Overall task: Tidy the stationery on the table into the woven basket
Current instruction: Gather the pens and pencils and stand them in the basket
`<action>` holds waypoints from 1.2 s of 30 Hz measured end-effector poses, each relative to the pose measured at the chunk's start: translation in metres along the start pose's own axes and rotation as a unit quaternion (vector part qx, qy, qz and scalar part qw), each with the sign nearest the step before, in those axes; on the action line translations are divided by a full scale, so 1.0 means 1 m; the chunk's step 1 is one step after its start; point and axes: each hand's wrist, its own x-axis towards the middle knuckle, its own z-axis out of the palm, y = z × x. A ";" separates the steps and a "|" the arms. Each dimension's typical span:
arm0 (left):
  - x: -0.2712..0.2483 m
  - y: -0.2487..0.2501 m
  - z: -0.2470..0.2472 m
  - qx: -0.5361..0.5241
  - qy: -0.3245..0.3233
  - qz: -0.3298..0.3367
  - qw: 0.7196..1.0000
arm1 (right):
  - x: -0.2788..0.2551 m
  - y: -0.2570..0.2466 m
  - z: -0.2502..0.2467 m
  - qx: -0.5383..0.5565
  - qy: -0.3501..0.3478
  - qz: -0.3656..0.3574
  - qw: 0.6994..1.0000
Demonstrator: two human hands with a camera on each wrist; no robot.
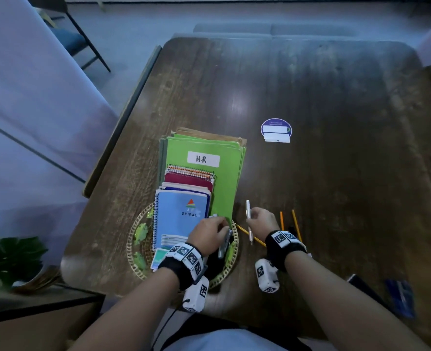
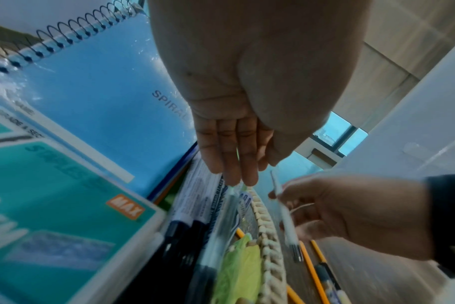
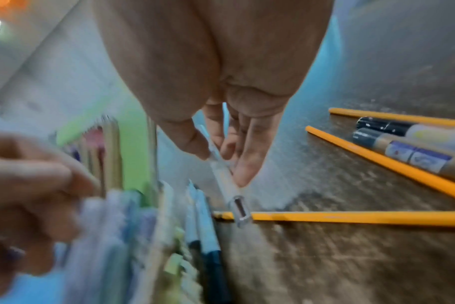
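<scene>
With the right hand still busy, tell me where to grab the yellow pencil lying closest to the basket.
Pinch the nearest yellow pencil mid-shaft, from above. It lies flat on the table, its tip near the woven basket rim, and the white pen held by the right hand hangs over that end, so the bare middle is probably easiest.

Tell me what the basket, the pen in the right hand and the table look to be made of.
Basket: pale woven fibre, perhaps rattan; an open looped weave shows at the rim.
Pen: likely plastic, with a glossy white barrel and a clear cap; the right hand pinches it.
Table: dark wood or wood-look laminate, with streaked grain and a faint sheen.
</scene>
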 end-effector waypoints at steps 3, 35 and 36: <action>0.004 0.004 -0.004 -0.067 0.015 -0.001 0.998 | -0.012 -0.011 -0.003 0.195 -0.025 -0.017 0.980; 0.005 0.000 -0.002 0.137 -0.001 -0.083 0.987 | -0.031 0.102 -0.051 -0.104 -0.007 0.155 0.983; 0.005 0.005 -0.002 0.132 0.001 -0.077 0.988 | -0.030 0.102 -0.049 -0.121 -0.017 0.149 0.981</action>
